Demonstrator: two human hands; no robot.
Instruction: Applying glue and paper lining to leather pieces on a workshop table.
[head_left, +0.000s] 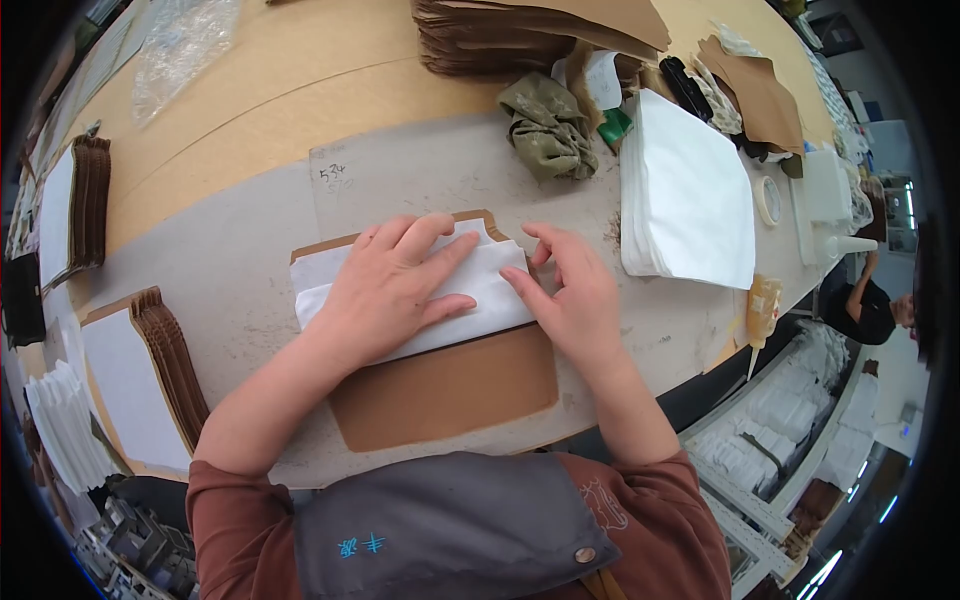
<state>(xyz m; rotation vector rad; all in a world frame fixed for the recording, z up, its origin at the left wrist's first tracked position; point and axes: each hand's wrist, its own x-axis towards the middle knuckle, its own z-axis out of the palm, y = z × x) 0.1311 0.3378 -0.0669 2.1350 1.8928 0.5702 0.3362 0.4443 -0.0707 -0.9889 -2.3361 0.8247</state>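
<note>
Lying under both hands' fingers (440, 240), folded white fabric (480, 290) covers brown cardboard (450, 385).

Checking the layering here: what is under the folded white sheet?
A brown card piece lies under the white sheet; both hands press on top, hiding its middle.

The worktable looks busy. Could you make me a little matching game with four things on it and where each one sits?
Things:
1. folded white cloth
2. olive crumpled cloth
3. white sheet stack
4. tape roll

Places:
A. right of the white stack
B. under both hands, on a brown card
C. right of the hands
D. beyond the hands, by the brown card pile

Pairs: 1-B, 2-D, 3-C, 4-A
</note>
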